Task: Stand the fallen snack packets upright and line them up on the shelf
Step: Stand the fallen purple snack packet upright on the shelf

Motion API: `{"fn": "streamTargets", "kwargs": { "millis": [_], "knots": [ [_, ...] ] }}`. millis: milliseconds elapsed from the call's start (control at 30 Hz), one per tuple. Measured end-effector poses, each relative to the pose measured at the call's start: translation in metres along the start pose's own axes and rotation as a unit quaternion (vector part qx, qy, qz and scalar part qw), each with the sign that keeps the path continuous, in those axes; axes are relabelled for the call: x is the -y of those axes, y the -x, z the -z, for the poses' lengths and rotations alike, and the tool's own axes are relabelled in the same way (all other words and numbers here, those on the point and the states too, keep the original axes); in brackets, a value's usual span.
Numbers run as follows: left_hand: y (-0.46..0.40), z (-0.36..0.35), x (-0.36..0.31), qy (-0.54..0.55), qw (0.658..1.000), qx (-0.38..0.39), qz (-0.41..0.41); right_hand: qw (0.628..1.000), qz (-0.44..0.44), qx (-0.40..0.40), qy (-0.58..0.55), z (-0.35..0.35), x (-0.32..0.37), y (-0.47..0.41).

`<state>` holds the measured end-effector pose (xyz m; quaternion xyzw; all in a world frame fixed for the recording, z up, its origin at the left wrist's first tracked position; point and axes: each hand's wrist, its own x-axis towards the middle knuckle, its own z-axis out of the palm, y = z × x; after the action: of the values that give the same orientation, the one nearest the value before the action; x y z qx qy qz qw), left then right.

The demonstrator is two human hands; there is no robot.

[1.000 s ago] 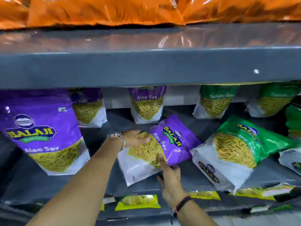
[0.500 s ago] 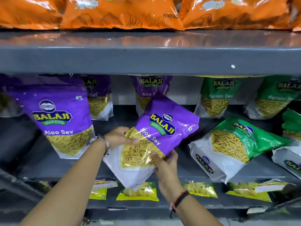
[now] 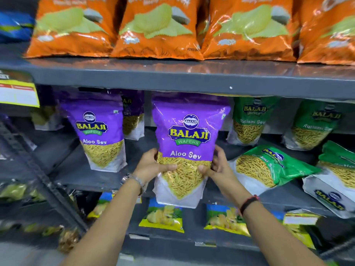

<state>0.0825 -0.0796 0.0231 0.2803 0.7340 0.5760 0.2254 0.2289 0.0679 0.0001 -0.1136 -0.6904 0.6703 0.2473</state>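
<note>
I hold a purple Aloo Sev packet [image 3: 189, 135] upright in front of the middle shelf [image 3: 80, 181], its bottom edge hanging just past the shelf's front lip. My left hand [image 3: 153, 166] grips its left side and my right hand [image 3: 216, 166] its right side. Another purple Aloo Sev packet [image 3: 99, 135] stands upright to the left. A green Ratlami Sev packet [image 3: 269, 166] lies fallen on the shelf to the right, and a second fallen green packet [image 3: 338, 181] lies at the far right edge.
Upright green packets [image 3: 247, 121] and purple packets [image 3: 134, 120] stand at the back of the shelf. Orange chip bags [image 3: 159, 29] fill the upper shelf. Yellow packets [image 3: 161, 217] lie on the lower shelf. A yellow price tag [image 3: 18, 93] hangs at left.
The purple packet has gone from lying tilted on the shelf to being lifted and turned upright between both hands. The view has tipped upward.
</note>
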Motion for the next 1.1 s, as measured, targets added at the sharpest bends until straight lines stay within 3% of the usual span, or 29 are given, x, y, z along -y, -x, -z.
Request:
{"fn": "streamTargets", "kwargs": {
  "millis": [200,500,633,800,900,1000,1100],
  "knots": [
    [-0.001,0.000,-0.004,-0.020,1.000,-0.008,0.005,1.000,-0.010,0.015,0.010,0.002,0.004,-0.008],
    [-0.056,0.002,0.008,-0.034,0.995,-0.095,0.022,0.990,-0.003,-0.003,0.141,-0.011,-0.022,-0.071],
    [-0.077,0.006,0.026,-0.093,0.992,-0.086,0.013,0.985,-0.010,-0.018,0.170,-0.015,-0.042,-0.088],
    [-0.084,0.017,0.044,-0.067,0.997,-0.039,0.004,0.991,-0.027,-0.012,0.131,-0.021,-0.051,-0.092],
    [-0.081,0.015,0.062,-0.098,0.989,-0.113,-0.014,0.993,-0.033,-0.030,0.114,-0.019,-0.045,-0.081],
    [-0.050,-0.010,0.062,-0.138,0.952,-0.271,-0.044,0.991,-0.029,-0.050,0.118,-0.008,-0.033,-0.064],
    [-0.023,-0.053,0.047,-0.172,0.930,-0.294,-0.136,0.990,-0.002,-0.088,0.112,0.019,-0.014,-0.042]
  ]
}}
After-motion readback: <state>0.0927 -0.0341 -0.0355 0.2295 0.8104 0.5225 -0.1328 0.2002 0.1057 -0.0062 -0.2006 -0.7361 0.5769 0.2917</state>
